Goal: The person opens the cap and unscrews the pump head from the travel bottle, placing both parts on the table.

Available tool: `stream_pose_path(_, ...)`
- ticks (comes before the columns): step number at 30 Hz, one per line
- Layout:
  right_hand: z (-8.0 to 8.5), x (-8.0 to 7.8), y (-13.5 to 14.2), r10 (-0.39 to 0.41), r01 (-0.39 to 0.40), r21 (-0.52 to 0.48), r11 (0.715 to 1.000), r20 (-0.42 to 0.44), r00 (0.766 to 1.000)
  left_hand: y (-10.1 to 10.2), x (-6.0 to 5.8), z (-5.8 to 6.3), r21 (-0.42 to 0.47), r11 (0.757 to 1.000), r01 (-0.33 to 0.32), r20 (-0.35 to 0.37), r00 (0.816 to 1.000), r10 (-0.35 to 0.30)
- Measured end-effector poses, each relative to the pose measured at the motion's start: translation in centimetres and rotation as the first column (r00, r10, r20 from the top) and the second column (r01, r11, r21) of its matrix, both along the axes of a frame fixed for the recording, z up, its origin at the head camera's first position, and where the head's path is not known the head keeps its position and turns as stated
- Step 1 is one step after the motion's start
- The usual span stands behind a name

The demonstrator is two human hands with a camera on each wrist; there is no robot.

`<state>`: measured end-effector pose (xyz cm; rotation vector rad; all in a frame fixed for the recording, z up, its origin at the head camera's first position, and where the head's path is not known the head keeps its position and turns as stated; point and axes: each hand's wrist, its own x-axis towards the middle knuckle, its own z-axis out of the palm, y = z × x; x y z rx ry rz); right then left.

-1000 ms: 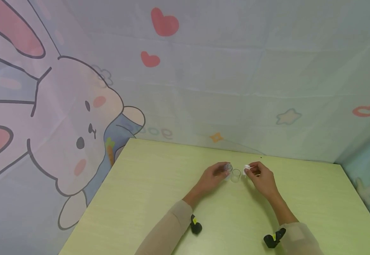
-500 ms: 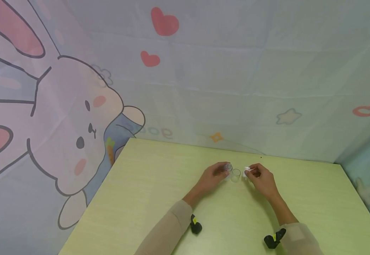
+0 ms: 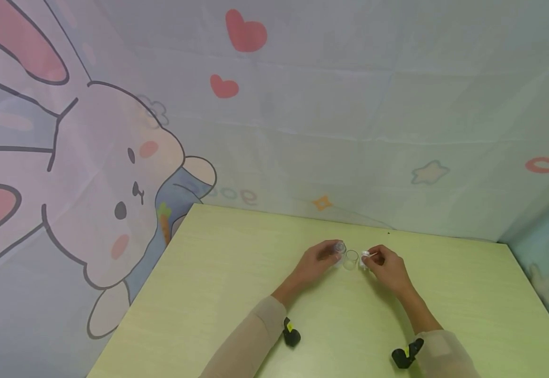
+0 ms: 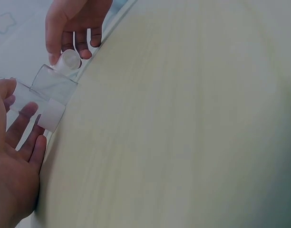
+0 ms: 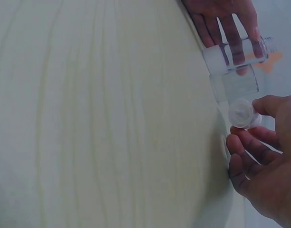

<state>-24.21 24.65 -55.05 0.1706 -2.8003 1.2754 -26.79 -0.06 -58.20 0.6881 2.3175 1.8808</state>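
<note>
My left hand (image 3: 318, 262) holds a clear bottle (image 5: 233, 55) with a threaded, uncapped neck and a white base (image 4: 51, 115). Just right of it a clear open-topped cup (image 3: 350, 260) stands on the table, close beside the bottle. Thumb and fingers of my right hand (image 3: 389, 268) pinch a small white cap (image 5: 243, 114), to the right of the cup. In the right wrist view its round end faces the camera; part of its side is hidden by the fingers.
The pale yellow-green table (image 3: 227, 273) spreads around both hands. A cloth backdrop (image 3: 331, 121) with a cartoon rabbit and hearts hangs behind its far edge. Black wrist cameras (image 3: 292, 334) sit at both sleeves.
My right hand has moved slightly downward in the head view with the white cap, which now sits lower beside the cup. The left hand, bottle and cup stay almost still.
</note>
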Motion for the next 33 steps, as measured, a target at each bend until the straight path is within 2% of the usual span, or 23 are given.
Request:
stream_pose_path(12,-0.28,-0.3,-0.03,0.002,-0.002,0.013,1.0,0.01,1.0,0.08,0.12,0.34,0.014,1.0,0.0,-0.002,1.0,0.0)
stream_pose_path(22,-0.66,-0.23,0.13,0.019,-0.02,0.009,1.0,0.017,1.0,0.12,0.12,0.29,-0.008,1.0,-0.001,0.004,1.0,0.001)
stream_pose_path(33,-0.73,-0.21,-0.14,0.018,-0.019,0.039,0.999,0.016,1.0,0.04,0.23,0.13,0.035,0.999,0.024,-0.013,1.0,-0.024)
